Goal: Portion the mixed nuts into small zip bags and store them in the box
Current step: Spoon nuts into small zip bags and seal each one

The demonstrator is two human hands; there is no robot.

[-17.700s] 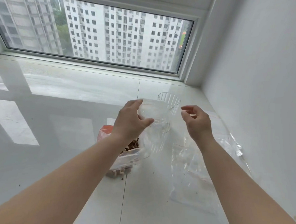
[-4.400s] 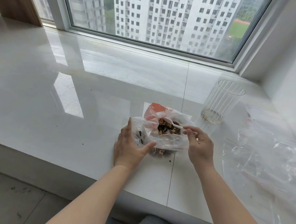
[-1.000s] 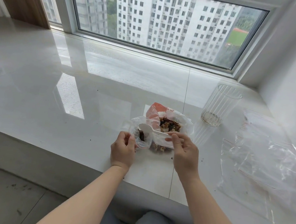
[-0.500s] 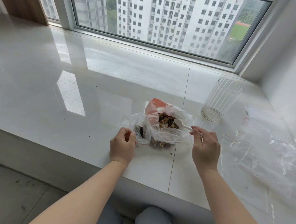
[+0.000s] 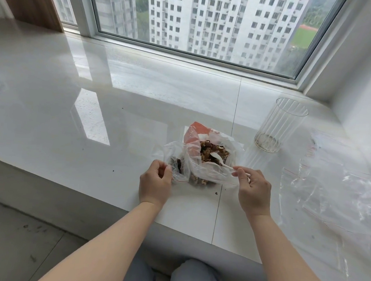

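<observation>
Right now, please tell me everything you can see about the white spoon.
The spoon is small, white and looks like plastic. Its bowl lies on the nuts inside the open big bag, and its thin handle slants down toward the right hand. The fingers of that hand pinch the handle's end. Whether the bowl holds any nuts cannot be told.

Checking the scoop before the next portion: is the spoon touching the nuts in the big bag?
Touching. The head view shows the white spoon with its bowl lying on the nuts in the big bag, its handle pinched by the right hand.
</observation>
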